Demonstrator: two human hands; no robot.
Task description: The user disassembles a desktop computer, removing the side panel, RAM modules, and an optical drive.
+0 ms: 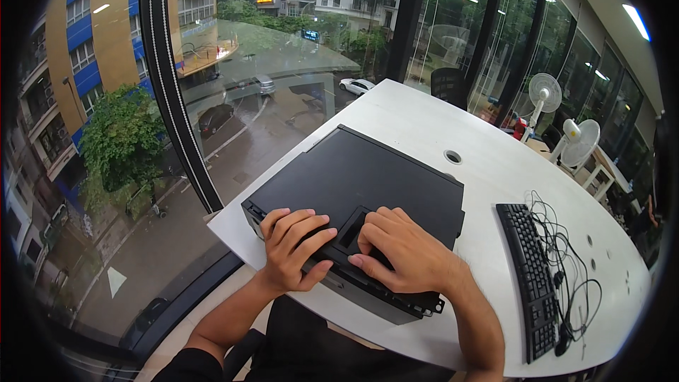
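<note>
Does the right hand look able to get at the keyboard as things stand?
Probably yes: the right hand would first have to leave the case, but the keyboard lies to the right, near side free, the cables mostly beyond it.

Right hand (410, 251) covers part of the recess (351, 234) in the case (346, 173); some curled fingertips out of sight. Left hand (291, 251) hides a stretch of near edge. Left sleeve (191, 366), right forearm (482, 329) cut off below. Sign (310, 35) outside too small to read. Dark shape (645, 205), right rim: indistinct.
</note>
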